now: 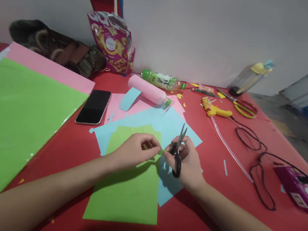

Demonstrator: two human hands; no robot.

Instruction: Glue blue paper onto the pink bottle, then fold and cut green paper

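My left hand (142, 150) is closed in a pinch on a small piece of green paper (162, 152). Scissors with black handles (178, 157) rest in my right hand (186, 162), blades pointing up and away from me; its thumb and a fingertip also touch the green piece. Below both hands lies a larger green sheet (127, 196) on top of a light blue sheet (187, 131). Just beyond is a bottle wrapped in pink paper (147, 89), lying on its side, with a light blue strip (130, 98) beside it.
A phone (94, 107) and stacked coloured sheets (25, 125) lie left on the red table (201, 214). Behind stand a snack bag (110, 42) and a lying drink bottle (162, 80). Right are a yellow glue gun (216, 110), larger scissors (243, 106), a cable (264, 155) and a purple box (296, 187).
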